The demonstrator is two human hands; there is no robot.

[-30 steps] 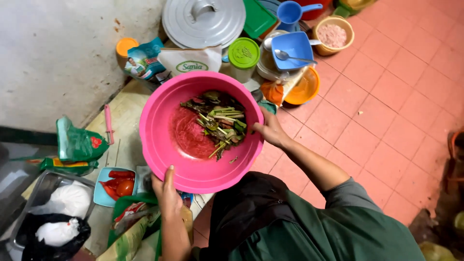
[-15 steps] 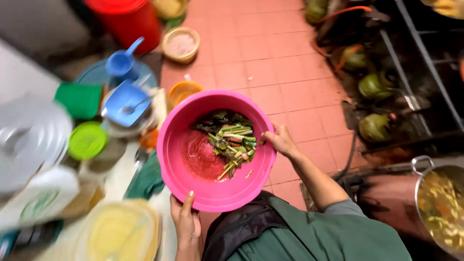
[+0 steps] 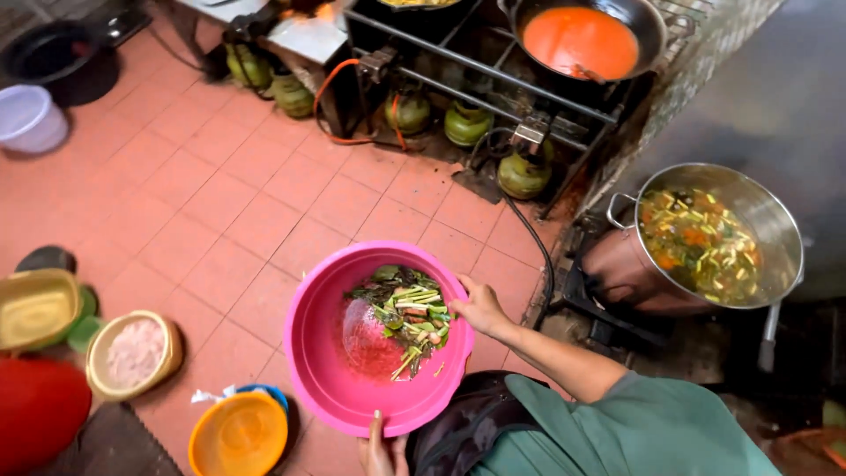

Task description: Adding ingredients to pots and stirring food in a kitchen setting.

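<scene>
I carry a large pink plastic basin [image 3: 322,370] over the red tiled floor. It holds chopped green stalks and leaves [image 3: 407,313] beside a mound of red paste [image 3: 370,344]. My right hand [image 3: 480,307] grips the basin's right rim, the forearm in a green sleeve. My left hand [image 3: 381,449] holds the near rim at the bottom of the view, only its fingers showing. A dark apron hangs below me.
To the right stands a big steel pot of vegetable soup [image 3: 705,242] on a low burner. A wok of orange sauce [image 3: 582,40] sits on a stove rack with green gas cylinders [image 3: 524,172] beneath. Bowls [image 3: 132,353], an orange tub [image 3: 238,432] and a bucket [image 3: 31,119] lie left.
I have turned away from the cluttered counter toward the stove side, carrying the basin along. Both hands keep the same grip on its rim.
</scene>
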